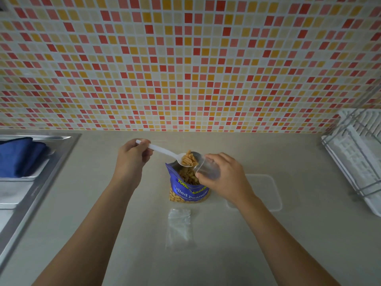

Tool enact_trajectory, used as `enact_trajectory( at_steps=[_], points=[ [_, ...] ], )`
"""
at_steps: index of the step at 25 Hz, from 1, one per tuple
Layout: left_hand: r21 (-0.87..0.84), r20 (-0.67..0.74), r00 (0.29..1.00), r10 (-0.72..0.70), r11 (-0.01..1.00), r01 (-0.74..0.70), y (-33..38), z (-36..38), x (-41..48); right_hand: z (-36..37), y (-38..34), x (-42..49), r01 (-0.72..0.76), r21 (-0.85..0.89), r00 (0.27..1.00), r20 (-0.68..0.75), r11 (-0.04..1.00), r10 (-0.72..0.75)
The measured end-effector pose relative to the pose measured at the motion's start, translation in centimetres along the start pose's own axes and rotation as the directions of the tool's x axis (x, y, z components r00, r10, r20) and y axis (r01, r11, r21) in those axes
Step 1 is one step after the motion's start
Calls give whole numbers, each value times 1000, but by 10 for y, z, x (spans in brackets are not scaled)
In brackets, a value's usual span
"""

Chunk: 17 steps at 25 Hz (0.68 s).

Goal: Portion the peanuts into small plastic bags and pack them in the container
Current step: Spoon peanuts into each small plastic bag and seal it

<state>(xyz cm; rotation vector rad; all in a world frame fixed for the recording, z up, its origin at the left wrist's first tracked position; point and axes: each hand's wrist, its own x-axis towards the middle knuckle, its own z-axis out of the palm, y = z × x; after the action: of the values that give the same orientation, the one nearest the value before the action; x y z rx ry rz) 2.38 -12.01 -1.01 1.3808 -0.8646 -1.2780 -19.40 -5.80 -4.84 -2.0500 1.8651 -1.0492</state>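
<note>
starting at the left edge of the counter [237,254]: sink [41,153] sunk in, blue cloth [18,157] resting inside, well apart from the food. moving in to the left hand [132,153], raised above the middle of the counter, fingers curled round the far end of a white plastic spoon [165,152]. gripped high on the handle, likely for reach and a level bowl. heaped on that bowl, a mound of peanuts [189,158], hovering right over the open mouth of the blue peanut bag [189,190], at a guess to let any spill drop back in. standing upright mid-counter, that bag, top spread wide, more nuts visible inside. just in front of it, nearer the front edge, lying flat: 1 small pile of empty plastic bags [179,228], within easy grab for later portions; number impossible to tell. now the key spot: small clear bag [208,168] tipped on its side, mouth turned left, right at the spoon's tip, ready to take the load. held open by the right hand [224,176], fingers wrapped round its body, thumb on the near side. looks like a portion about to go in, nothing sealed in sight. right of the peanut bag, partly behind that wrist: clear container [266,190], flat on the counter, no packed bags visible in it. at the right edge, white dish rack [354,153], no part in this.
</note>
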Motion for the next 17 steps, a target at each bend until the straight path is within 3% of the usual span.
enact_trajectory(
  at_steps=[7,12,15,17],
  points=[
    [267,169,942,292,906,-328,23,15,-25,15,-10,0,49,112,993,-112,992,-37],
    [488,375,797,473,631,-604,34,30,-47,23,-18,-3,63,150,991,-127,987,-44],
    [516,484,708,514,486,-705,40,34,-53,23,-18,-6,11,191,994,-111,982,11],
    [505,533,673,513,446,-739,45,33,-55,21,-17,-6,-61,278,990,-103,959,93]
  ],
)
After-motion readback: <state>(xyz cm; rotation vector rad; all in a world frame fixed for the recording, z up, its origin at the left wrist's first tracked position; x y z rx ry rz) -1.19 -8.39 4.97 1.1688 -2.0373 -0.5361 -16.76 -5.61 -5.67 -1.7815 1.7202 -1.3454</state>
